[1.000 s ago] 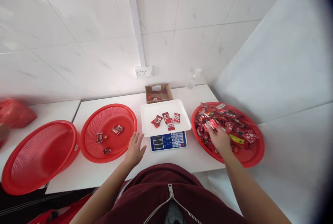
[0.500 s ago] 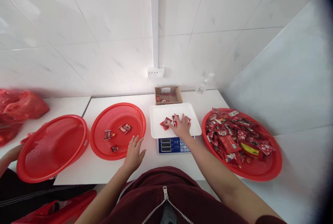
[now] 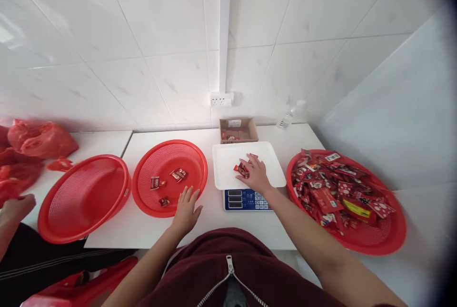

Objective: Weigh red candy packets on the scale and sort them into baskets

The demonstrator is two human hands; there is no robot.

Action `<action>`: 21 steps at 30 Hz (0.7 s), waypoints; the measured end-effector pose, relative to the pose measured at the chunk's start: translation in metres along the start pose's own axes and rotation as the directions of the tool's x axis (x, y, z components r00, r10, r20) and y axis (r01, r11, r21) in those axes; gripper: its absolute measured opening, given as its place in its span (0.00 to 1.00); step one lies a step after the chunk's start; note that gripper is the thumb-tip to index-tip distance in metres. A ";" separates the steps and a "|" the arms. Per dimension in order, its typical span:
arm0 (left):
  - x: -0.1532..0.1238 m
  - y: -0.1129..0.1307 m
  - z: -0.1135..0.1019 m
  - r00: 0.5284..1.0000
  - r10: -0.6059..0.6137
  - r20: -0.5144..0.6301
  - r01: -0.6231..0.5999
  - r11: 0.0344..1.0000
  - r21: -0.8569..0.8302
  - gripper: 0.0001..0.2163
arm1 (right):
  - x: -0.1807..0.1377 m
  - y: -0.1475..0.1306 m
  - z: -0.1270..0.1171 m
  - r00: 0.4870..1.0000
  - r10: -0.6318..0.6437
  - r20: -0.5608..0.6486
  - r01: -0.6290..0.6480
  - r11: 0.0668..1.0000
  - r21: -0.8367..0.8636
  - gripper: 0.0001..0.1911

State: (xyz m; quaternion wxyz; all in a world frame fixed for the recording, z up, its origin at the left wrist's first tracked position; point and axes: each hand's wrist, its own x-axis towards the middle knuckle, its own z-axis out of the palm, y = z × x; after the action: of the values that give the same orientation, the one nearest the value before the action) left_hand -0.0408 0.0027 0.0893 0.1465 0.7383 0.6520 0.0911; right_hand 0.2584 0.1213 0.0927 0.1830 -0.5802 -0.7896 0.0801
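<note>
My right hand [image 3: 256, 174] lies over the white tray [image 3: 228, 178] of the weighing scale [image 3: 246, 199], fingers curled round several small red candy packets [image 3: 242, 169]. My left hand [image 3: 187, 208] rests flat and open on the white table [image 3: 143, 235], touching the near rim of the middle red basket [image 3: 193, 154], which holds a few packets [image 3: 178, 174]. A large red basket [image 3: 385, 242] at the right is piled with red candy packets [image 3: 335, 190].
A second red basket [image 3: 82, 197] tilts at the left. A small cardboard box [image 3: 238, 130] and a plastic bottle [image 3: 290, 115] stand by the tiled wall. Red plastic bags [image 3: 39, 140] lie far left, where another person's hand [image 3: 17, 206] shows.
My right hand left the full basket, moved to the scale tray and gathered the packets there. The left hand stayed by the middle basket. The view shifted left.
</note>
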 end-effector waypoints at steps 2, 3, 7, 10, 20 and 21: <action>0.000 -0.002 0.001 0.999 -0.022 0.039 0.021 1.000 0.020 0.25 | -0.015 0.003 -0.006 0.998 0.022 -0.051 -0.020 0.998 0.053 0.34; 0.000 -0.003 0.001 0.998 -0.032 0.058 0.031 0.999 0.026 0.26 | -0.025 0.005 -0.009 0.996 0.033 -0.080 -0.026 0.996 0.081 0.34; 0.003 -0.007 -0.001 0.990 -0.053 0.128 0.049 0.998 0.032 0.26 | -0.068 0.026 -0.019 0.963 0.132 -0.235 -0.099 0.984 0.148 0.30; 0.009 -0.011 -0.004 0.979 -0.037 0.199 0.031 0.999 0.036 0.22 | -0.097 0.050 -0.027 0.905 0.238 -0.351 -0.201 0.970 0.138 0.26; 0.030 -0.065 -0.058 0.969 -0.102 0.226 0.055 0.977 0.207 0.21 | -0.158 0.089 -0.044 0.714 0.614 -0.335 -0.670 0.738 -0.075 0.27; 0.033 -0.076 -0.068 0.967 -0.142 0.212 0.092 0.969 0.230 0.20 | -0.160 0.088 -0.043 0.702 0.639 -0.313 -0.690 0.719 -0.081 0.27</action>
State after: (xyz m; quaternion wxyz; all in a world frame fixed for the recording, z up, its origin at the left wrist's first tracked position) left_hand -0.1293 0.0501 0.1257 0.1432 0.7154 0.6798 -0.0746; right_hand 0.3942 -0.0061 0.0715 0.1878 -0.8467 -0.4977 -0.0133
